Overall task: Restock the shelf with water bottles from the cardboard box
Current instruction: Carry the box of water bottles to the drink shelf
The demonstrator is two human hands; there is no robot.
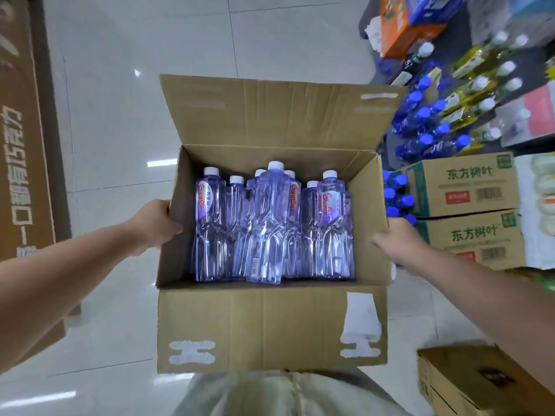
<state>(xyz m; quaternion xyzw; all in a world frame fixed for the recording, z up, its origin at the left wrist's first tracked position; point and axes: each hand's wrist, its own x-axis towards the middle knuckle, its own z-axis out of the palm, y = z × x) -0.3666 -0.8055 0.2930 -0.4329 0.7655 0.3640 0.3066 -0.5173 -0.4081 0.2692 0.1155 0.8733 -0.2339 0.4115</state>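
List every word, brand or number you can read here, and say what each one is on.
"东方树叶": on the upper carton and the lower carton, stacked on the right.
"Ganten": on the labels of the water bottles in the cardboard box.
Unreadable: the sideways white print on the brown panel, the cartons' red tags and barcodes, and the labels on the shelf bottles.

Inside the cardboard box [270, 325] stand seven white-capped water bottles [264, 223], perhaps more hidden behind. Right of the box, two printed cartons [462, 187] are stacked.
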